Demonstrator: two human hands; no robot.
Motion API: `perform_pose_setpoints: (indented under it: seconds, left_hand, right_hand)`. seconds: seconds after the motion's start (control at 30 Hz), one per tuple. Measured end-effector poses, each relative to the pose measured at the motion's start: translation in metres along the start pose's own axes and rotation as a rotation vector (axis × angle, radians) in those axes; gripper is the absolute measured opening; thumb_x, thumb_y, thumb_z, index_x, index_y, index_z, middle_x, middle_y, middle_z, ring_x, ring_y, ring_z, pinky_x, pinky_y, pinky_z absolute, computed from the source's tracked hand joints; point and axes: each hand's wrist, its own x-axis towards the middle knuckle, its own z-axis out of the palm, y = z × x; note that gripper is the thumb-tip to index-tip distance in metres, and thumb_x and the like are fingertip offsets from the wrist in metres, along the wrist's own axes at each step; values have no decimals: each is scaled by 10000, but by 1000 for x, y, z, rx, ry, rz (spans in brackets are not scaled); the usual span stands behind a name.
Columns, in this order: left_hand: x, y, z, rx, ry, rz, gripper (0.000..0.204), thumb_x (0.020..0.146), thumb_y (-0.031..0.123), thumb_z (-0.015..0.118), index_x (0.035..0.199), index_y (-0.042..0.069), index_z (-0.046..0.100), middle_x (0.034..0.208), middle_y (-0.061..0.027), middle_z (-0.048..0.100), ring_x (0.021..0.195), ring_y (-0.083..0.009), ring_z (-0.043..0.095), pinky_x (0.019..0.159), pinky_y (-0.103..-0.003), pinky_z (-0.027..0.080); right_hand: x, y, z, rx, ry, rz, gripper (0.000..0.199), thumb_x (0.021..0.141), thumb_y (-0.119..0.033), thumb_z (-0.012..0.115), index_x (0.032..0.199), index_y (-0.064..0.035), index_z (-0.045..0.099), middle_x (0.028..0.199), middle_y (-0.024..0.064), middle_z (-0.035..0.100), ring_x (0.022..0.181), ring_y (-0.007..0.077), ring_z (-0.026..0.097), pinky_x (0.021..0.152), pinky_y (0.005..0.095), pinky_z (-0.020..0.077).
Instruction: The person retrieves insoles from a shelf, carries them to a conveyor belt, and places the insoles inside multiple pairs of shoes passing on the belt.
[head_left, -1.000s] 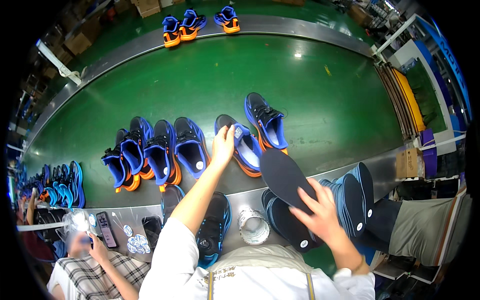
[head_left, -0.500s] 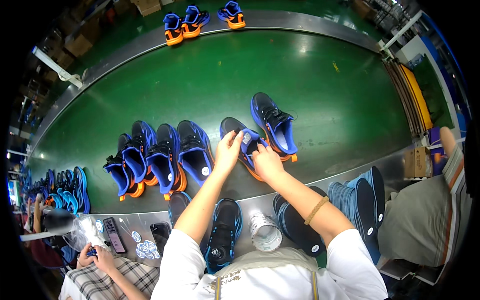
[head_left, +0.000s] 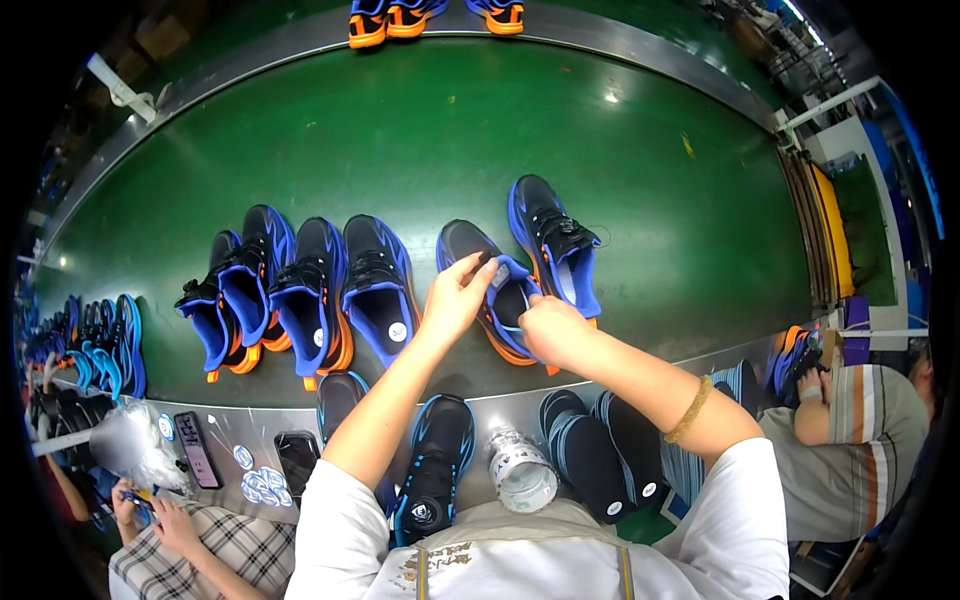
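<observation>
Head view: my left grip (head_left: 462, 292) pinches the tongue of a black-and-blue sneaker with an orange sole (head_left: 497, 290), my right grip (head_left: 548, 327) closed at its opening, on the glossy green conveyor belt (head_left: 620, 160) edged by a grey metal tabletop (head_left: 240, 440).
</observation>
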Motion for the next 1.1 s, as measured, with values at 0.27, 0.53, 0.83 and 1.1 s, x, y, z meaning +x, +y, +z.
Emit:
perform_pose_setpoints:
  seconds: [0.27, 0.53, 0.83, 1.1]
  left_hand:
    - [1, 1, -2, 61, 29, 23, 451, 854, 300, 556, 1121, -62, 526, 1005, -99, 611, 934, -116, 528, 824, -240, 399]
    - [3, -1, -7, 49, -25, 59, 407, 857, 279, 554, 1122, -29, 533, 956, -85, 598, 839, -89, 529, 754, -226, 417]
    - [19, -18, 9, 396, 350, 610, 311, 767, 42, 550, 1056, 26, 434, 1003, -203, 400, 741, -365, 524, 646, -377, 474]
    - [4, -10, 17, 836, 49, 536, 439, 678, 29, 629, 1040, -2, 384, 1103, -203, 398, 851, -379, 545, 683, -408, 491]
  right_hand:
    - [35, 2, 39, -82, 191, -143, 210, 763, -131, 507, 852, 14, 629, 977, 173, 525, 929, 281, 532, 781, 352, 463]
    - [45, 5, 37, -491, -205, -214, 257, 799, -166, 498, 971, -44, 646, 1164, 154, 473, 1039, 274, 469, 866, 340, 405]
    - [48, 1, 23, -465, -226, -395, 303, 802, -171, 485, 1053, -54, 608, 990, 76, 615, 983, 202, 534, 890, 327, 339]
    - [3, -1, 1, -108, -432, -204, 525, 846, -378, 321, 1021, 39, 587, 979, 202, 596, 1033, 259, 523, 1086, 402, 15]
